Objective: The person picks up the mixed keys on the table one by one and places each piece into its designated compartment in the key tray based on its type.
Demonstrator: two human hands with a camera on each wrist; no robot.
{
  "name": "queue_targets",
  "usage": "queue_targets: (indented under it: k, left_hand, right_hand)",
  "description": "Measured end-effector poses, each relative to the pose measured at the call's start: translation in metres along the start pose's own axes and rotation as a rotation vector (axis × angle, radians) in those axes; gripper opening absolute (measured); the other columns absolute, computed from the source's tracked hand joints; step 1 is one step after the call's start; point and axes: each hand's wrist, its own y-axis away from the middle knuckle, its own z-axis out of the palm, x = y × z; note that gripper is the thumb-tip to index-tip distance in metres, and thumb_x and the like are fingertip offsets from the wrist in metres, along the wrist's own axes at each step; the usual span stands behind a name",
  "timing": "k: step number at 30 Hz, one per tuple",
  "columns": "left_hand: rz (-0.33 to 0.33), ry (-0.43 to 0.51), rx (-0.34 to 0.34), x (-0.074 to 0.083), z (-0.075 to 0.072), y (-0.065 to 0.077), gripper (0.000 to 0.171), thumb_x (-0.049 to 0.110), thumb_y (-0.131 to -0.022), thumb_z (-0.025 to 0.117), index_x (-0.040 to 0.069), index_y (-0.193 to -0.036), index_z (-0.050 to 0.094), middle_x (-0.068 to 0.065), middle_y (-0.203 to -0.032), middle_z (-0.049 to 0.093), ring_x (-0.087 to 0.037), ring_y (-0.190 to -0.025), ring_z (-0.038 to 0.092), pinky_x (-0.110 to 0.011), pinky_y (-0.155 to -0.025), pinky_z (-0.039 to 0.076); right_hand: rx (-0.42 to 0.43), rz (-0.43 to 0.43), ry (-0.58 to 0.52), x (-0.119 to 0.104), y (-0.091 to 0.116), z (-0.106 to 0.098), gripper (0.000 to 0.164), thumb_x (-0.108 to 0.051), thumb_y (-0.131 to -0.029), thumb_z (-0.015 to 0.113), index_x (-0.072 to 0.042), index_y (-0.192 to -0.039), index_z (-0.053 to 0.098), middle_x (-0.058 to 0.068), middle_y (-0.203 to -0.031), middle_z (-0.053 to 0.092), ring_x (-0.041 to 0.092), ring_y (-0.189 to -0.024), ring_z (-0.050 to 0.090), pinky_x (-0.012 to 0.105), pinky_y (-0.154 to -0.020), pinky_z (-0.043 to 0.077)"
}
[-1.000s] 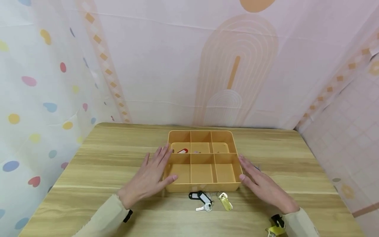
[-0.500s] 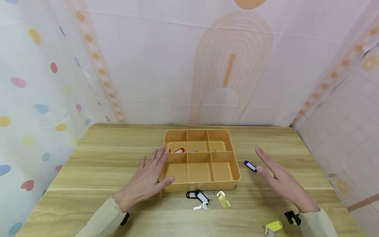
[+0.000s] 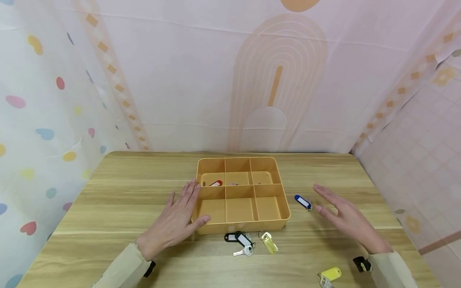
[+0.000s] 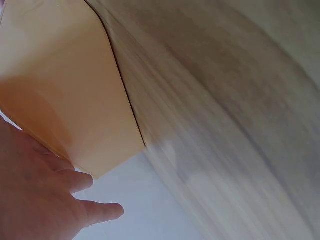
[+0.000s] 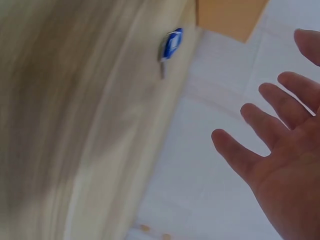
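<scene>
An orange organizer box (image 3: 240,227) with several compartments stands mid-table. My left hand (image 3: 173,222) rests against its left side, fingers straight along the rim and thumb over the front left corner. In the left wrist view, the fingers (image 4: 75,180) lie by the box wall (image 4: 95,115). To the right of the box, my right hand (image 3: 347,218) hovers with its fingers spread and holds nothing. Just left of that hand lies a blue key tag (image 3: 303,202); the right wrist view shows the blue tag (image 5: 173,43) with a key. A red key tag (image 3: 216,183) sits in the back left compartment.
Black key tags (image 3: 243,239) with a key (image 3: 243,251) lie in front of the box, beside a yellow key tag (image 3: 269,243). Another yellow tag (image 3: 330,274) with keys is near the front right. A patterned curtain (image 3: 194,80) hangs behind the wooden table (image 3: 137,180).
My right hand has let go of the box's right side and moved right, uncovering the blue key tag. My left hand has stayed against the box. The head view has shifted slightly.
</scene>
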Motion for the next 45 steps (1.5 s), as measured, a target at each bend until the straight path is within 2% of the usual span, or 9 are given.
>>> queue_targets:
  k: [5, 9, 22, 28, 36, 45]
  left_hand:
    - [-0.013, 0.005, -0.018, 0.0, 0.0, 0.001, 0.095, 0.064, -0.104, 0.044, 0.0, -0.165, 0.01, -0.015, -0.172, 0.0, -0.038, -0.157, 0.013, -0.069, -0.121, 0.015]
    - [-0.016, 0.006, -0.02, 0.0, -0.001, 0.002, 0.095, 0.064, -0.103, 0.045, 0.0, -0.164, 0.012, -0.014, -0.172, 0.001, -0.038, -0.157, 0.013, -0.068, -0.121, 0.014]
    - [-0.013, 0.008, -0.01, -0.001, 0.0, 0.002, 0.094, 0.062, -0.103, 0.049, -0.001, -0.164, 0.013, -0.015, -0.172, 0.002, -0.038, -0.157, 0.014, -0.069, -0.121, 0.015]
    - [0.002, 0.009, 0.015, 0.0, 0.002, 0.002, 0.093, 0.056, -0.103, 0.054, -0.003, -0.163, 0.015, -0.017, -0.172, 0.005, -0.039, -0.156, 0.016, -0.07, -0.12, 0.017]
    - [-0.015, 0.02, -0.014, -0.001, 0.0, 0.002, 0.095, 0.062, -0.104, 0.047, 0.003, -0.165, 0.006, -0.015, -0.173, 0.003, -0.037, -0.157, 0.013, -0.069, -0.121, 0.016]
    - [-0.017, 0.033, -0.018, 0.0, 0.001, 0.001, 0.095, 0.063, -0.104, 0.047, 0.003, -0.165, 0.006, -0.012, -0.173, -0.001, -0.036, -0.158, 0.013, -0.068, -0.121, 0.015]
  right_hand:
    - [-0.007, -0.052, 0.037, 0.013, -0.008, 0.007, 0.052, -0.012, -0.1, 0.07, 0.0, -0.148, 0.054, 0.022, -0.151, 0.053, 0.045, -0.132, 0.054, 0.059, -0.097, 0.052]
    - [-0.031, -0.061, 0.049, 0.021, -0.014, 0.012, 0.048, -0.006, -0.096, 0.072, 0.002, -0.142, 0.059, 0.023, -0.143, 0.06, 0.045, -0.127, 0.059, 0.061, -0.101, 0.049]
    - [-0.118, 0.072, -0.052, 0.033, -0.026, 0.022, 0.031, -0.003, -0.093, 0.075, -0.002, -0.124, 0.073, 0.016, -0.121, 0.074, 0.038, -0.111, 0.069, 0.057, -0.094, 0.056]
    - [-0.14, 0.088, -0.029, 0.037, -0.029, 0.025, 0.026, -0.006, -0.092, 0.077, -0.008, -0.117, 0.076, 0.013, -0.119, 0.074, 0.03, -0.106, 0.07, 0.049, -0.089, 0.059]
    - [-0.147, 0.05, -0.018, 0.039, -0.03, 0.026, 0.014, -0.007, -0.092, 0.078, -0.016, -0.102, 0.078, -0.001, -0.108, 0.072, 0.01, -0.092, 0.065, 0.028, -0.078, 0.058]
    - [-0.148, 0.022, -0.005, 0.041, -0.031, 0.027, 0.01, -0.008, -0.092, 0.078, -0.016, -0.09, 0.074, -0.008, -0.099, 0.067, 0.004, -0.086, 0.061, 0.026, -0.074, 0.055]
